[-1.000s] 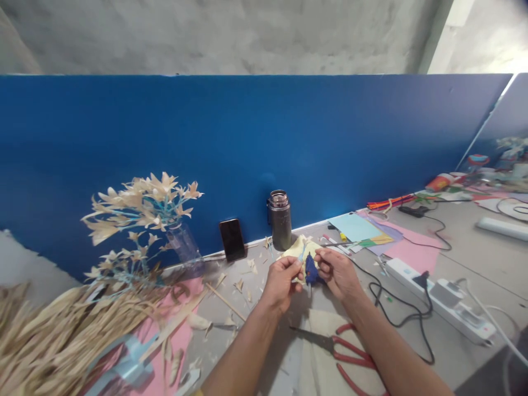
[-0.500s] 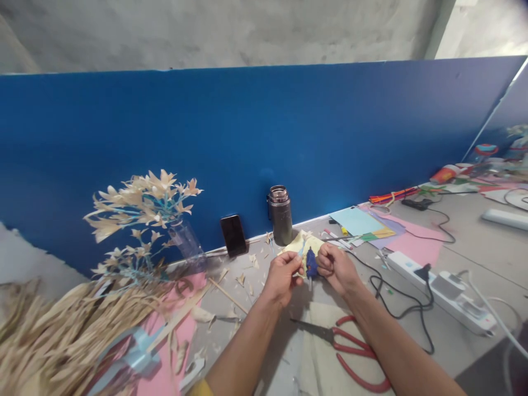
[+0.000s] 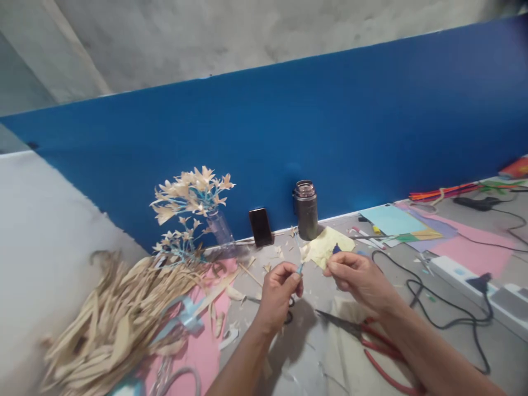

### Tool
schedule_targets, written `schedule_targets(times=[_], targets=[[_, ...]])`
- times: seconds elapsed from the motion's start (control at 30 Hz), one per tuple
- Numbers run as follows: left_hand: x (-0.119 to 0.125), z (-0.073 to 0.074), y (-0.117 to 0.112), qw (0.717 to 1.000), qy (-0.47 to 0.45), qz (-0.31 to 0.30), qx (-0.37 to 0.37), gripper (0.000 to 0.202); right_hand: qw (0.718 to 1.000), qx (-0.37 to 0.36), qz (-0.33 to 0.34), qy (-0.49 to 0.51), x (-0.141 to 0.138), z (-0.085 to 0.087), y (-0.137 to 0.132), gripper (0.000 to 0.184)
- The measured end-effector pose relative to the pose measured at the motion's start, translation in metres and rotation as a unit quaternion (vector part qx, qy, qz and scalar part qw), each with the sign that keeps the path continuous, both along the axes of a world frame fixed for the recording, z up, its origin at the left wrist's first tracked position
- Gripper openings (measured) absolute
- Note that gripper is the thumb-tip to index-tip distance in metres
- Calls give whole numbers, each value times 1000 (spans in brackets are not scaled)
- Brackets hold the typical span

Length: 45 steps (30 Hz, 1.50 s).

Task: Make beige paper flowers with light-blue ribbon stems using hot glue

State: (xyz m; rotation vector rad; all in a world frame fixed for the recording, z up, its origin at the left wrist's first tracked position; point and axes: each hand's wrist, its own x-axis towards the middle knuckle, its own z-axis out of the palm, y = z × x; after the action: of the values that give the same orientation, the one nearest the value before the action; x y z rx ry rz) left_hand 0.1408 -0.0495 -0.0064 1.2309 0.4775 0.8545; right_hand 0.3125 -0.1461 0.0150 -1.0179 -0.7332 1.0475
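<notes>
Counting two bare hands above the grey surface (image 3: 305,352). Gripping one small flower (image 3: 304,253) in the left hand (image 3: 281,294), with the thumb pressed to the fingers on its blue stem and the pale head sticking up at the edge of one yellow sheet (image 3: 324,245). Holding the right hand (image 3: 355,275) a little apart from the left, with thumb and fingertips drawn together; can't tell whether gripping anything in that one. Just above its knuckles, can see only the tip of one dark blue thing (image 3: 336,248), mostly hidden.

Under the right forearm, can find one large pair of red-handled scissors (image 3: 340,324), partly covered. Behind the left hand, can count two black loops (image 3: 289,317).

Along the one blue partition (image 3: 264,137), can count one bottle (image 3: 307,214), standing upright, and one phone (image 3: 260,227), leaning back. Left of the phone, can see one clear vase (image 3: 221,228), tilted, and two clusters of pale flowers, one upper (image 3: 193,192) and one lower (image 3: 179,242), with too many blooms to count. Nearer on the left, can see one heap of dried husks (image 3: 127,319). Far right, can count one light blue sheet (image 3: 391,220) and one white power strip (image 3: 447,270).
</notes>
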Motion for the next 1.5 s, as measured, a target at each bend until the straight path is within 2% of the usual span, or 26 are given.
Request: schedule_targets(times=[0.13, 0.2, 0.27, 0.37, 0.4, 0.47, 0.5, 0.57, 0.6, 0.67, 0.77, 0.8, 0.97, 1.03, 1.1, 1.17, 1.2, 1.23, 1.4, 1.5], targets=[[-25, -1, -8, 996, 22, 51, 64, 25, 992, 26, 26, 120, -30, 10, -13, 23], [-37, -2, -12, 995, 24, 66, 78, 23, 985, 46, 34, 164, -43, 7, -16, 28], [-47, -3, -16, 992, 29, 81, 91, 21, 984, 57, 33, 166, -53, 1, -17, 35], [-59, -3, -20, 990, 30, 103, 90, 21, 997, 44, 14, 68, -62, -7, -14, 46], [-63, -3, -21, 990, 29, 106, 83, 22, 999, 30, 6, 12, -63, -8, -13, 43], [-67, -4, -22, 992, 29, 106, 67, 24, 996, 4, 2, -92, -67, -7, -9, 25], [-69, -4, -22, 992, 30, 104, 61, 25, 992, -4, 9, -122, -69, -5, -7, 34], [-70, -7, -23, 993, 31, 99, 50, 26, 990, -7, 34, -138, -74, 0, -1, 67], [-70, -9, -23, 994, 30, 96, 43, 27, 989, -8, 49, -137, -77, 2, 2, 74], [-70, -13, -24, 995, 24, 91, 25, 29, 988, -16, 72, -132, -81, 4, 8, 69], [-70, -16, -26, 996, 3, 86, -32, 33, 986, -35, 90, -137, -82, 1, 13, 35], [-71, -17, -27, 995, -9, 82, -60, 34, 985, -37, 100, -132, -81, -1, 13, 30], [-73, -9, -34, 980, -58, 43, -183, 37, 971, -28, 209, -112, -76, -12, 4, 36], [-74, -4, -37, 974, -68, 28, -214, 37, 963, -32, 192, -188, -77, -15, 2, 34], [-75, -2, -38, 966, -76, 21, -248, 37, 944, -32, 105, -313, -79, -18, 2, 29], [-76, -1, -38, 958, -73, 25, -278, 40, 905, -25, 20, -425, -82, -20, 3, 25], [-76, -1, -38, 956, -65, 31, -284, 41, 888, -19, 6, -460, -83, -21, 3, 24], [-75, -1, -38, 957, -55, 42, -282, 41, 875, -11, 10, -483, -85, -21, 3, 24], [-69, -1, -40, 967, -43, 81, -240, 42, 815, 80, 113, -563, -101, -23, 0, 26], [-68, -1, -40, 968, -39, 82, -233, 43, 781, 105, 117, -605, -106, -28, -1, 26]])
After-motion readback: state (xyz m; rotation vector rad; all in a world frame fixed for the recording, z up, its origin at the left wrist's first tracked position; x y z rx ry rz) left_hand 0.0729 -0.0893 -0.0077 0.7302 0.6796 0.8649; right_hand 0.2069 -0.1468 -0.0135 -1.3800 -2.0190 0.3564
